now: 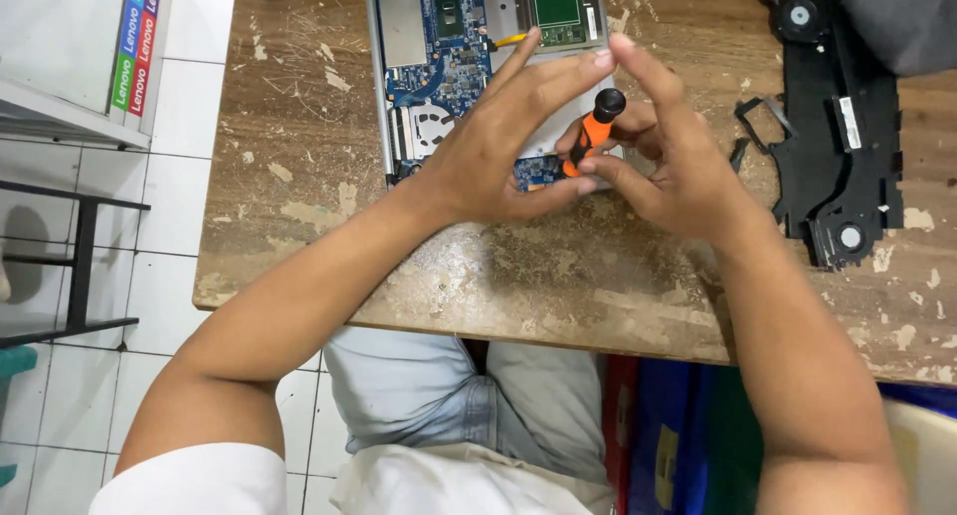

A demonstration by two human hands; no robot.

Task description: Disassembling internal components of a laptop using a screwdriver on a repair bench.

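A worn, scratched wooden counter stands over a white tiled floor; a black metal rack stands left.

An orange-and-black screwdriver is held tilted, tip down, over the near edge of an opened laptop, whose blue circuit board and fan are exposed on the worn wooden table.

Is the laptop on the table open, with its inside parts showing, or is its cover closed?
Open. The laptop lies with its cover off: the blue circuit board and the fan are bare.
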